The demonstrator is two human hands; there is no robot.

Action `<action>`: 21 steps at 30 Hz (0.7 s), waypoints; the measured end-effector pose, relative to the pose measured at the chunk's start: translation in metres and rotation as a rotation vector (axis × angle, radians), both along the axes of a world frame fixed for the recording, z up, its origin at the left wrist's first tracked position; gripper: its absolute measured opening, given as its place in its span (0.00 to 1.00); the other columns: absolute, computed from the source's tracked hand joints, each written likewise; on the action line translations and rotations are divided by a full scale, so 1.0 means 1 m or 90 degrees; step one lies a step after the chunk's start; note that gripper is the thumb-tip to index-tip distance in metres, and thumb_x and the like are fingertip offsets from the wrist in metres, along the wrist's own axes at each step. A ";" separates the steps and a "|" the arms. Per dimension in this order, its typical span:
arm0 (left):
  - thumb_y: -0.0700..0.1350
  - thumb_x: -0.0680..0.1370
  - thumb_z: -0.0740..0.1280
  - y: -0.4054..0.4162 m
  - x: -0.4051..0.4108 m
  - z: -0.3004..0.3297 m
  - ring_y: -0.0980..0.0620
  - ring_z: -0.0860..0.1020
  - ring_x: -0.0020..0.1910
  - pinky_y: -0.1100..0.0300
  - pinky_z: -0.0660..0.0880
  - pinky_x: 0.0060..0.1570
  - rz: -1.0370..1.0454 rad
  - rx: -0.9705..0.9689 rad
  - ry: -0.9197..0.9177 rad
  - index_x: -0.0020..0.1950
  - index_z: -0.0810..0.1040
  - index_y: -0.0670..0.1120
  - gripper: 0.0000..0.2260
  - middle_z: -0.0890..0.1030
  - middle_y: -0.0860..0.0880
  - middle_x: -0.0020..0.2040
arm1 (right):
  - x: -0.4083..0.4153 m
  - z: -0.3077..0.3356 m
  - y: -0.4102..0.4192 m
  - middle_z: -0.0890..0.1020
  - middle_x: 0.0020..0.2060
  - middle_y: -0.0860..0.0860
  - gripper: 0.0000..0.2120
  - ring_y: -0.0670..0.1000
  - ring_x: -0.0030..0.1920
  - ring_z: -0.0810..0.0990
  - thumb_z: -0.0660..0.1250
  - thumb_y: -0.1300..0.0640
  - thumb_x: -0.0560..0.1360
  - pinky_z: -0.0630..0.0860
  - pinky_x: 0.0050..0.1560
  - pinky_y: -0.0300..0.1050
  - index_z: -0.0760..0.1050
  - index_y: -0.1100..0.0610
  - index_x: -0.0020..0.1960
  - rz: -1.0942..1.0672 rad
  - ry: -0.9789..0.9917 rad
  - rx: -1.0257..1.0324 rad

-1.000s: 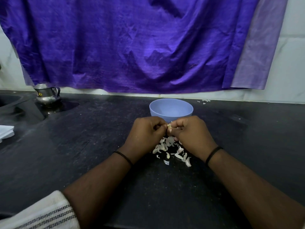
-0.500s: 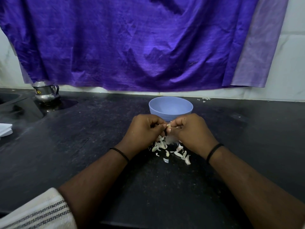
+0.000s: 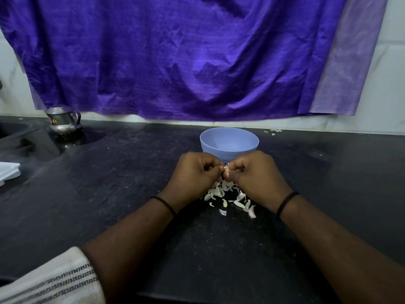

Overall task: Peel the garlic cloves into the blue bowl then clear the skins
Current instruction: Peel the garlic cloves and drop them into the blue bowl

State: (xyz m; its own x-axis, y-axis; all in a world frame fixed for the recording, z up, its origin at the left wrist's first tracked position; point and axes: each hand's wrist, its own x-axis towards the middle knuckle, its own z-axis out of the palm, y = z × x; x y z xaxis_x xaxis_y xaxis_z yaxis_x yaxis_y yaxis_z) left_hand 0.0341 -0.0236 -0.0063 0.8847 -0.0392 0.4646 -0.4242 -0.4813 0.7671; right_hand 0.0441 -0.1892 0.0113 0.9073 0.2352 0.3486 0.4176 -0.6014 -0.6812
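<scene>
Bowl looking empty (inside partly hidden). Left hand, right hand both pinching clove; skins lying below.

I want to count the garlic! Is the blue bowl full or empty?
Looks empty as far as shown: the blue bowl shows only smooth blue inside. Its bottom is hidden behind the near rim, so cannot tell for sure.

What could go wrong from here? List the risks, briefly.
1. The garlic clove, pinched only at the fingertips of the left hand and right hand, could slip and drop into the skins instead of the blue bowl.
2. The light skins beside the wrists could scatter across the counter, making clearing harder.
</scene>
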 end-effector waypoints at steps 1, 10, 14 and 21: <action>0.36 0.76 0.70 0.000 -0.001 0.000 0.54 0.80 0.28 0.61 0.77 0.29 0.005 -0.008 -0.010 0.41 0.85 0.42 0.06 0.84 0.48 0.33 | -0.001 0.000 0.001 0.85 0.32 0.46 0.07 0.41 0.35 0.82 0.75 0.60 0.73 0.79 0.38 0.39 0.86 0.50 0.39 0.005 -0.008 0.014; 0.36 0.78 0.69 -0.002 0.000 0.003 0.54 0.78 0.25 0.60 0.75 0.25 -0.004 -0.115 -0.004 0.40 0.83 0.42 0.08 0.82 0.47 0.31 | -0.001 0.003 0.005 0.84 0.32 0.42 0.13 0.36 0.32 0.80 0.74 0.62 0.73 0.77 0.39 0.34 0.82 0.46 0.35 0.026 0.011 0.115; 0.37 0.78 0.69 -0.004 0.001 0.003 0.58 0.76 0.24 0.63 0.73 0.25 0.019 -0.124 -0.021 0.39 0.82 0.43 0.08 0.81 0.52 0.29 | 0.000 0.003 0.008 0.83 0.32 0.44 0.08 0.38 0.28 0.79 0.72 0.62 0.75 0.77 0.36 0.34 0.84 0.51 0.41 0.017 0.025 0.135; 0.37 0.78 0.69 -0.003 0.004 0.001 0.57 0.70 0.22 0.62 0.69 0.24 0.035 -0.138 -0.030 0.37 0.80 0.43 0.09 0.77 0.53 0.25 | 0.003 0.001 0.008 0.86 0.37 0.49 0.06 0.40 0.28 0.79 0.70 0.63 0.77 0.73 0.32 0.30 0.83 0.54 0.49 0.025 0.032 0.188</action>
